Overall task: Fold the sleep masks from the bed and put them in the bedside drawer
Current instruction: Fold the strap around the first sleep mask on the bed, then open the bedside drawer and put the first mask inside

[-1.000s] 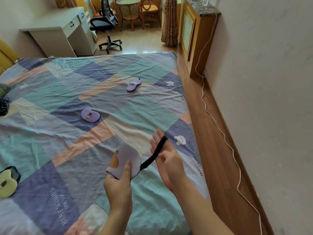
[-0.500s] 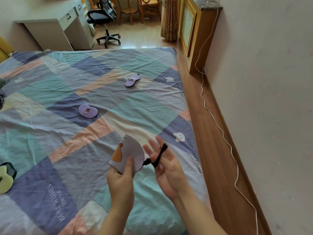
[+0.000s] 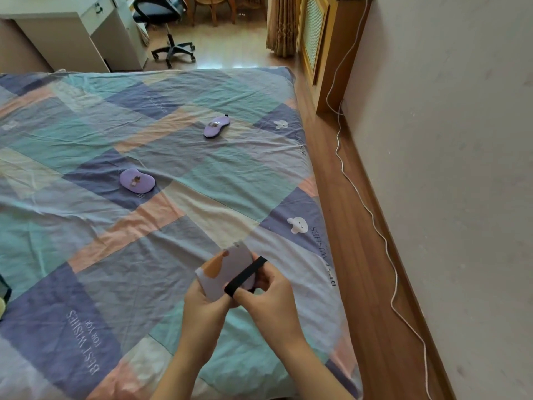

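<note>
Above the bed's near right part I hold a folded lilac sleep mask (image 3: pixel 230 267) with an orange patch. My left hand (image 3: pixel 206 306) grips its lower edge. My right hand (image 3: pixel 266 295) pulls the mask's black strap (image 3: pixel 245 276) diagonally across its front, thumb on the strap's lower end. Two more purple sleep masks lie flat on the patchwork bedspread (image 3: pixel 144 226): one (image 3: pixel 137 180) left of centre, one (image 3: pixel 217 127) further away. The bedside drawer is not in view.
A yellow-green mask with a black edge (image 3: pixel 2 298) peeks in at the left border. A wooden floor strip (image 3: pixel 366 255) with a white cable (image 3: pixel 372 215) runs between bed and wall. A desk (image 3: pixel 72 27), office chair (image 3: pixel 170 30) and wooden cabinet (image 3: pixel 323 47) stand beyond the bed.
My right hand has come in to the mask and laid the black strap across its front; before, it held the strap out to the right. The view has tilted down.
</note>
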